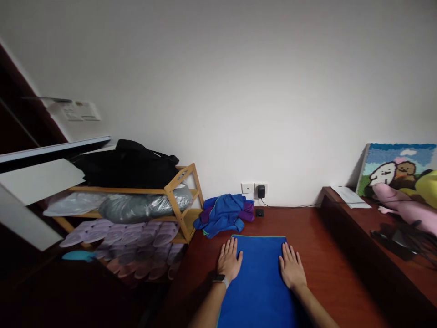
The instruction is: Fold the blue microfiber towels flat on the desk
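Cloth, plain blue, spread flat on the reddish-brown tabletop at lower centre of the frame. Carries a thin green border along the far edge, nearly straight, and runs on past the bottom of the frame. Left hand palm down over the left edge, fingers straight and side by side, thumb apart, tips near the far left corner. Right hand likewise flat over the right edge, fingers extended, thumb apart, tips near the far right corner. Both hands unfolded, with bare blue fabric between.

Marks on the wall plate at upper left, too blurred to read. On the left wrist, a watch, screen too small to tell. On the sheet of paper at right, print impossible to make out.

Beyond the far edge, a narrow strip of tabletop, then the crumpled blue and purple pile, just left of centre, apart from the cloth. To the right, a wider stretch of tabletop up to the dark raised ledge. To the left, a narrower margin before the tabletop's edge, near the wooden shelf.
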`<state>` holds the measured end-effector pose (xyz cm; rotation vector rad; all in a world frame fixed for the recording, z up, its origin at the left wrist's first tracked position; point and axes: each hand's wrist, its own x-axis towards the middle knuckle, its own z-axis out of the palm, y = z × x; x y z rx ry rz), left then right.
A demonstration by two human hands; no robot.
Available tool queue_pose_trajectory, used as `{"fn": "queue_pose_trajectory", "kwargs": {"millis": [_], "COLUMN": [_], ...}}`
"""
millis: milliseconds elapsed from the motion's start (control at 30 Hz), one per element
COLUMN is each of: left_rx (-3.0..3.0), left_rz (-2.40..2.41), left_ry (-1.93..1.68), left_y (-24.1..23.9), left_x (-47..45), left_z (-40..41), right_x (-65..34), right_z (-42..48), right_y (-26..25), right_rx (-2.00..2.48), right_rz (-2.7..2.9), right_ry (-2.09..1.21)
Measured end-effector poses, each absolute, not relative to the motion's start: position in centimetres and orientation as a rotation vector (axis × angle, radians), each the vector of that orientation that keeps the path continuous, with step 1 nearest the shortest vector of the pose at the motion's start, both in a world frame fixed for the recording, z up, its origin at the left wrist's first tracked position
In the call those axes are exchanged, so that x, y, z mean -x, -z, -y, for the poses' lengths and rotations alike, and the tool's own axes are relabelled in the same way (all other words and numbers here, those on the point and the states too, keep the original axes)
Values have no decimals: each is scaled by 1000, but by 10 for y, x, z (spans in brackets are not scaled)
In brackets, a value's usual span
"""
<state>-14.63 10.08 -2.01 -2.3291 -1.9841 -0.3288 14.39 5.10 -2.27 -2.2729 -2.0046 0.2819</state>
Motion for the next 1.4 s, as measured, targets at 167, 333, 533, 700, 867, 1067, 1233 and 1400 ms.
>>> {"fn": "queue_pose_trajectory", "kwargs": {"millis": [167, 333, 533, 700, 867, 1067, 1233, 1400], "left_rx": [2456, 2792, 2656, 2355, 2330, 2330, 2322, 2329], "left_rz": [1804, 1589, 1773, 2016, 2020, 2016, 2006, 2010], "left_ry": [435, 522, 423, 344, 336, 337, 319, 299], "left_y": [7, 18, 28, 29, 27, 26, 29, 25], "left_x": [91, 1, 50, 129, 131, 128, 130, 134], "left_z": [-84, -46, -34, -29, -26, -27, -29, -33], "right_x": [-144, -147, -147, -146, -141, -136, -136, -135], "right_z": [-53, -53, -54, -55, -41, -1, 9, 8], "right_y": [19, 26, 34, 25, 16, 26, 22, 14], "right_rx": [2266, 2250, 2263, 2264, 2286, 2257, 2260, 2259], "right_rz": [2017, 2093, 2033, 2014, 1974, 1983, 2003, 2002], "right_ry": [-288, -249, -231, -263, -326, -291, -296, -324]}}
